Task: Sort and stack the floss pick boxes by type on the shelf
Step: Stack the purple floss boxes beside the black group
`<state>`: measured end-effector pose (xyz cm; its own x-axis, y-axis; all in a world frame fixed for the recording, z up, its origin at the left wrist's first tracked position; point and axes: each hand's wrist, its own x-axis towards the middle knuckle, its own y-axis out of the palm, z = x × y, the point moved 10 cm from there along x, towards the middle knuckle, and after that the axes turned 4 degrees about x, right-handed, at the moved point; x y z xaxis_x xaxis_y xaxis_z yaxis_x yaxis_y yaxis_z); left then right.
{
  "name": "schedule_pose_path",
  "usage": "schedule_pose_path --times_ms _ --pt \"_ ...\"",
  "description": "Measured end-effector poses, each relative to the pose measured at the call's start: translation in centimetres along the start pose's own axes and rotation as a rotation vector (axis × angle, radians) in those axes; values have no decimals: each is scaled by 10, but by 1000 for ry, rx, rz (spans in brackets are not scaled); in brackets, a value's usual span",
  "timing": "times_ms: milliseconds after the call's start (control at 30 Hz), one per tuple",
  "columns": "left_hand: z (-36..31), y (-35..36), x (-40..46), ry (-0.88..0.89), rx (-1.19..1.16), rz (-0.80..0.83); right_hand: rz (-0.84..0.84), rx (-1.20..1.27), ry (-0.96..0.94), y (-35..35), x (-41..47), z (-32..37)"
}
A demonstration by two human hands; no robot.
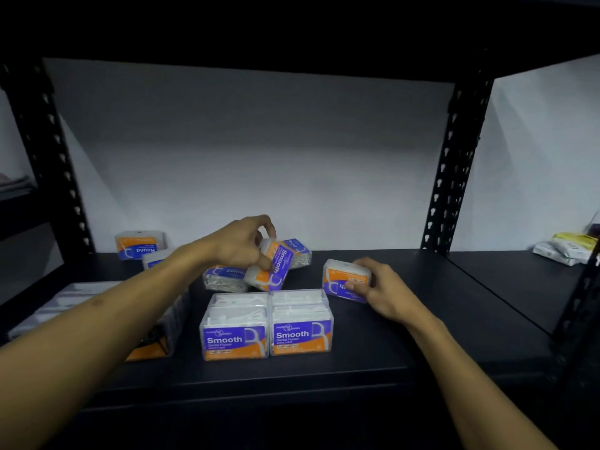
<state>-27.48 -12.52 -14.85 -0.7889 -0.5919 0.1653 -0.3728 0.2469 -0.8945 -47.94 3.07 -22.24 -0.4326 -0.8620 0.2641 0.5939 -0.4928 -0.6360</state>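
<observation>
Left hand [246, 241] gripping a lifted Smooth box [274, 266], right hand [373, 287] gripping another box [345, 280] — best set squarely atop the Smooth pair [268, 332].

A single wide-angle camera worn on the person's head looks forward and slightly down into a dark shelf [373, 345] bay, close enough that both forearms stretch in from the bottom corners. The white back wall [253, 151] faces the lens squarely. Black slotted uprights [451, 164] frame the bay left and right, bowed by the lens. The left hand [240, 241] and right hand [386, 287] sit near mid-frame. No second view is provided.
</observation>
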Motion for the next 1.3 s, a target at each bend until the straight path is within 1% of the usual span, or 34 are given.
schedule_pose_path --times_ms 67,133,200,300,367,433,533,600,700,800,833,867,967,1033,1133,1200,1300 --pt "3 -4 -13 15 -170 -31 -28 50 -5 2 -6 -1" --pt "9 -3 -23 2 -316 0 -55 100 -20 4 -11 -1" --pt "18 -3 -28 -36 -362 2 -72 123 -23 3 -12 -1" --pt "27 -13 -31 -48 -375 -88 -60 124 -22 2 -9 0" --pt "29 -18 -32 -44 -352 -116 -51 111 0 2 -7 -1" --pt "31 -19 -32 -55 -307 -101 -50 58 25 -1 -5 -1" --pt "35 -16 -32 -63 -273 -63 -29 -87 62 -4 2 5" --pt "33 -13 -33 -38 -232 -40 -7 -177 85 -5 6 8" --pt "29 -12 -33 2 -129 -19 57 -224 123 -3 11 10" --pt "30 -13 -32 -27 -53 -23 100 -270 142 -1 11 13" --pt "30 -14 -32 -33 -38 -31 85 -251 121 -1 12 14" --pt "29 -16 -32 -36 -33 -40 54 -180 86 -2 13 16" --pt "28 -19 -32 -49 -54 -49 -40 185 37 -7 9 17" --pt "27 -20 -32 -50 -60 -48 -63 331 30 -8 5 14" --pt "27 -20 -33 -46 -58 -42 -40 444 -15 -4 2 16" --pt "27 -21 -33 -44 -48 -41 -44 480 -38 -1 1 16" --pt "28 -21 -32 -36 -39 -40 -73 500 -22 0 2 12"
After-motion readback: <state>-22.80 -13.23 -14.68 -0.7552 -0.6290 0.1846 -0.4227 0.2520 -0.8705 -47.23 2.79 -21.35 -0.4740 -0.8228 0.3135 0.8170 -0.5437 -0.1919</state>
